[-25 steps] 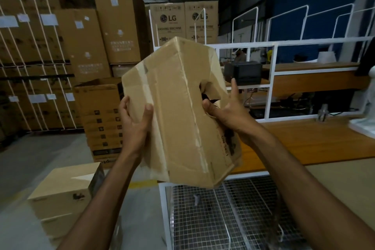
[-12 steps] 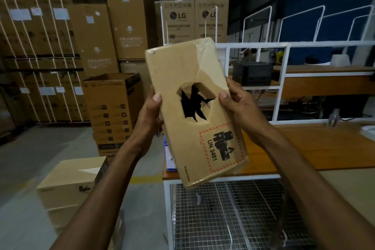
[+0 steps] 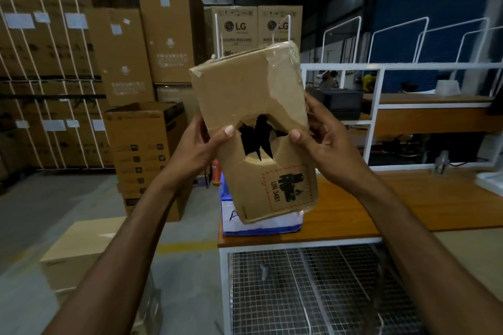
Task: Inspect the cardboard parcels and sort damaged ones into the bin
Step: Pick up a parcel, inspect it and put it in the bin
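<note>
I hold a brown cardboard parcel (image 3: 239, 95) up in front of me, its long side nearly upright. A torn, jagged hole (image 3: 258, 139) gapes in the middle of its facing side, and the upper right edge is crumpled under clear tape. A red-framed UN 3481 label sits near its lower right corner. My left hand (image 3: 201, 147) grips the parcel's left edge, thumb beside the hole. My right hand (image 3: 324, 139) grips the right edge, thumb at the hole's other side. An open-topped cardboard box (image 3: 147, 155) stands on the floor to the left; whether it is the bin I cannot tell.
A wooden worktop (image 3: 381, 207) on a white frame lies below, with a wire-mesh shelf (image 3: 313, 294) under it. A blue and white package (image 3: 261, 226) rests on the worktop's left end. A closed carton (image 3: 81, 247) sits at lower left. Tall stacked cartons (image 3: 54, 62) line the back left.
The parcel was turned from its taped seam side to the face with the torn hole and label. Both thumbs have moved to the hole's edges, and the parcel stands more upright.
</note>
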The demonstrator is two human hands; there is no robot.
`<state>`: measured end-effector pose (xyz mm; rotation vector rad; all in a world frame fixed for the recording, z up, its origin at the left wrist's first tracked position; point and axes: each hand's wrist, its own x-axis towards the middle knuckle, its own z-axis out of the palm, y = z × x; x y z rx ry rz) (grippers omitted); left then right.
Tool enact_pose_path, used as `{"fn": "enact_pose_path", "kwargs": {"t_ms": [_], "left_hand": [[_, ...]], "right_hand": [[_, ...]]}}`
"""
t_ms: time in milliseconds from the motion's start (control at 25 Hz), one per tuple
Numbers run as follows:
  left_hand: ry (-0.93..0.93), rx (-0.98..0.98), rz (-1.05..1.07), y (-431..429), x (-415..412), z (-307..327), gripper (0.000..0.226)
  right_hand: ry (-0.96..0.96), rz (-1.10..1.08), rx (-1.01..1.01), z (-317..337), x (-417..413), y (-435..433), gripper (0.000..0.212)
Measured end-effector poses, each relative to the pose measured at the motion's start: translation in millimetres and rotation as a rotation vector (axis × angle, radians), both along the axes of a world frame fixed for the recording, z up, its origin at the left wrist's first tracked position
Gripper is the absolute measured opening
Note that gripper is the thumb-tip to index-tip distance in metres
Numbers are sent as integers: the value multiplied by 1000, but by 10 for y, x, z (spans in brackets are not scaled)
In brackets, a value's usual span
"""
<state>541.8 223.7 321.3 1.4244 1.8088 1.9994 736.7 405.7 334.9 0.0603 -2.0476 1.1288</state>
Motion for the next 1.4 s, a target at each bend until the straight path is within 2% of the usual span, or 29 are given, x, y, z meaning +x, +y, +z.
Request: {"fn": "enact_pose_path", "kwargs": {"t_ms": [120,240,360,440,520,680,880,960,1080,1120,1200,1320,1400], "left_hand": [[-21,122,81,31,-85,49,36],[-69,131,76,86,-98,-13,33],[-24,73,30,100,-49,-31,42],[22,47,59,101,-66,-19,56],[22,49,85,112,-107,-46,57],[41,92,140,254,-5,-85,63],[-36,229,187,598,-22,-86,66],[-118,300,175,729,-38,-103,72],[-277,353,125,900,-4,-36,100],[-307,364,133,930,4,10,98],[-333,374,169,980,-1,107,77],[-325,319,186,1096,16,135,80],[-299,266,199,1128,22,119,68]], "right_hand": [[0,-2,14,-36,-114,-106,80],[19,-32,2,-122,-220,-177,77],[26,-26,-73,-197,-206,-177,75],[-26,-16,-47,-215,-166,-210,90],[-63,-21,-16,-214,-169,-266,103],[-51,-40,-4,-215,-213,-188,108],[-75,-201,244,-177,-298,106,130],[-30,-204,340,-163,-362,247,130],[-11,-222,404,-169,-459,612,131],[-18,-233,398,-180,-491,765,132],[-28,-268,421,-228,-559,1060,131],[-20,-285,507,-328,-647,1390,119],[-9,-256,507,-361,-705,1543,111]]}}
